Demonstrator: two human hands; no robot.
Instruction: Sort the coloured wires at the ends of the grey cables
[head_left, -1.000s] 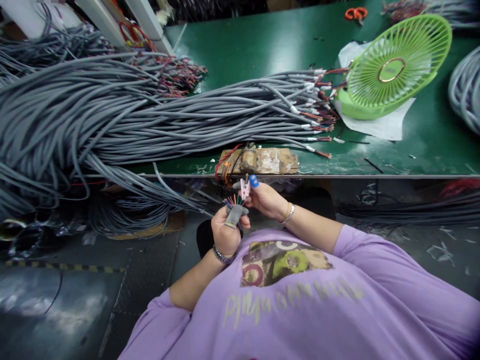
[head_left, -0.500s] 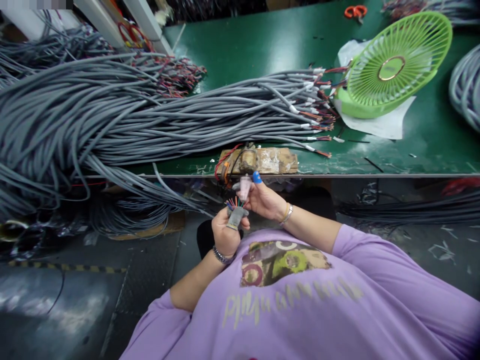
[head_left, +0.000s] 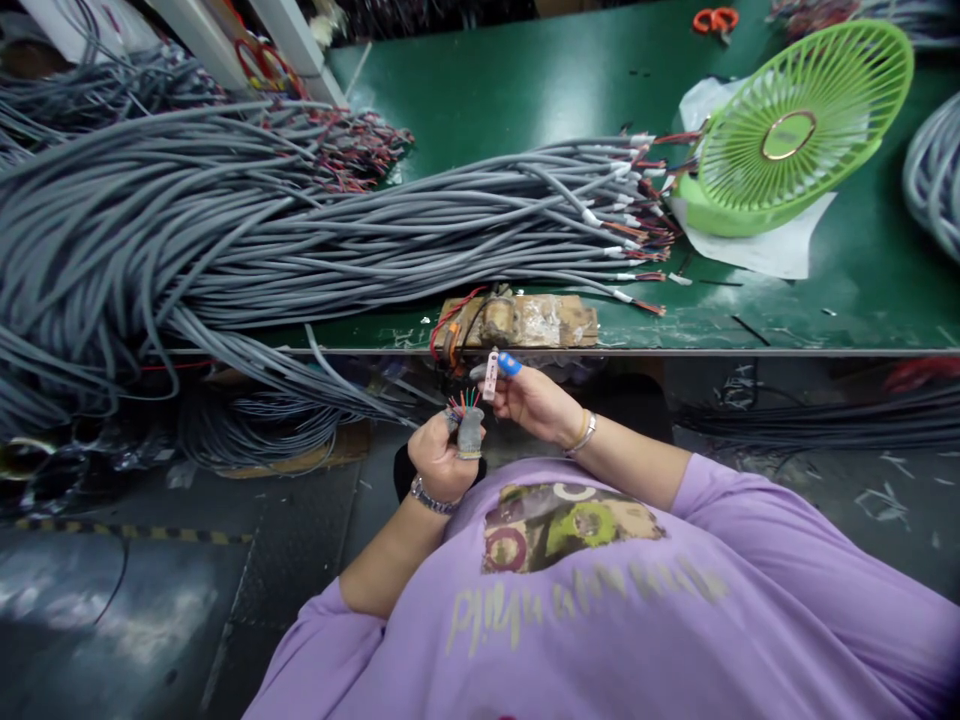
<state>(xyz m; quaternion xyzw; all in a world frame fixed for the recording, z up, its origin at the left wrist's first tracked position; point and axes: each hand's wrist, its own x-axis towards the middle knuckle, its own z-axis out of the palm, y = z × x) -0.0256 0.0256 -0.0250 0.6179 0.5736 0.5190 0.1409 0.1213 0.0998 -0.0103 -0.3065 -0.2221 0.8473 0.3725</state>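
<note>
Close to the bench edge, my left hand (head_left: pixel 439 460) is closed around a bunch of thin coloured wires (head_left: pixel 466 398), whose ends fan out upward past the fingers. A grey fabric finger cover (head_left: pixel 470 432) with a yellowish edge is on a finger of this hand. My right hand (head_left: pixel 538 405) pinches a small pale strip (head_left: pixel 490 376) with dark printed marks, held upright just above and right of the wire ends. It wears a blue finger cover (head_left: pixel 509 363). The strip and the wires look apart. The cable behind the wires is hidden by the left hand.
A big bundle of grey cables (head_left: pixel 420 230) lies along the green bench (head_left: pixel 487 75). At the bench edge sits a wooden block (head_left: pixel 555 320) with wires attached. A green fan (head_left: pixel 795 130) stands right; orange-handled scissors (head_left: pixel 716 22) lie behind. More cables (head_left: pixel 255 430) hang below.
My left hand with the wires has shifted slightly left and down, away from the right hand. The pale strip has turned, so its printed side shows. The right hand moved slightly right.
</note>
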